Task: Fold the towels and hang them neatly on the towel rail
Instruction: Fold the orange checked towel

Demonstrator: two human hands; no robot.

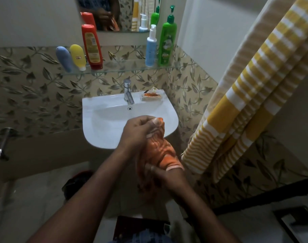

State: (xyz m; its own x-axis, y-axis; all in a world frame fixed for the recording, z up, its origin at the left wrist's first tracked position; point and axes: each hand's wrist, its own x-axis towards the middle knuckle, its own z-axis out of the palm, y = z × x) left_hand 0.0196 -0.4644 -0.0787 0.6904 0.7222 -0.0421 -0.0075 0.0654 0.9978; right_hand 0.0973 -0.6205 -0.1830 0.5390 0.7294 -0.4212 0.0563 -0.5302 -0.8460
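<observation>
Gripping an orange towel (160, 151) before the washbasin (104, 123), the left hand (141, 131) pinches its top, the right hand (165, 175) clamps its bottom, probably pulling it straight for folding.

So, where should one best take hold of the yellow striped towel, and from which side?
The yellow striped towel hangs in folds from the upper right; probably grip its lower left corner, coming from the left, where it hangs free nearest the right hand.
</observation>
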